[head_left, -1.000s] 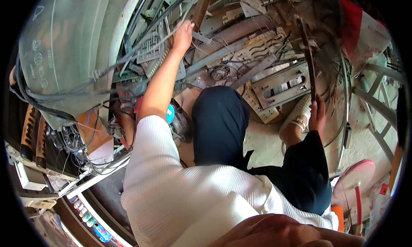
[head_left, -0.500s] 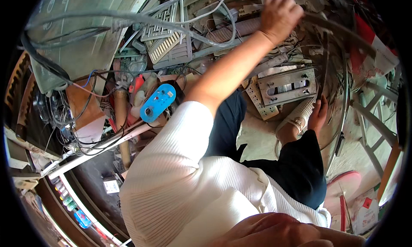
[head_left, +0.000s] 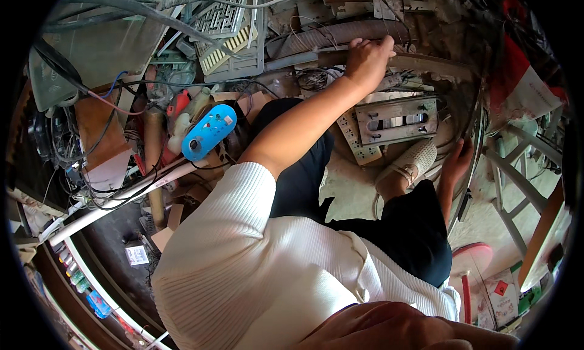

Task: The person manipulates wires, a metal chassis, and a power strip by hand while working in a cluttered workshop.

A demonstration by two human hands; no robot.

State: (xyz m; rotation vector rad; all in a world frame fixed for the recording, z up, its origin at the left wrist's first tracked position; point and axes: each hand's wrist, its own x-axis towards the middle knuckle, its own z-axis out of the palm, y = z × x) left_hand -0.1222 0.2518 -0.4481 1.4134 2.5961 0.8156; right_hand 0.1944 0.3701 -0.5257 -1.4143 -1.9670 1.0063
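Observation:
My left hand (head_left: 370, 59) is closed around a long flat brown strip (head_left: 429, 63), which stretches away to the right over the clutter. Beyond that hand lies a ribbed grey-brown hose (head_left: 340, 36). Low on the right, beside my knee, my right hand (head_left: 457, 160) has its fingers against the lower part of a long dark strip (head_left: 472, 122); its thumb side is partly hidden. Between my hands sit a metal plate with two slots (head_left: 396, 121) and a beige power strip (head_left: 356, 137). Whether the two strips are one bent piece I cannot tell.
To the left are a blue oval plastic panel (head_left: 210, 132), slotted vent grilles (head_left: 234, 45), tangled cables (head_left: 115, 9) and a white pipe (head_left: 115, 207). My sandalled foot (head_left: 409, 167) rests beside the metal plate. On the right stand a grey metal frame (head_left: 517, 179) and a red round stool seat (head_left: 474, 259).
My left hand has come down and nearer with the brown strip, which now lies lower across the clutter. My right hand has shifted slightly. The view has moved a little to the right.

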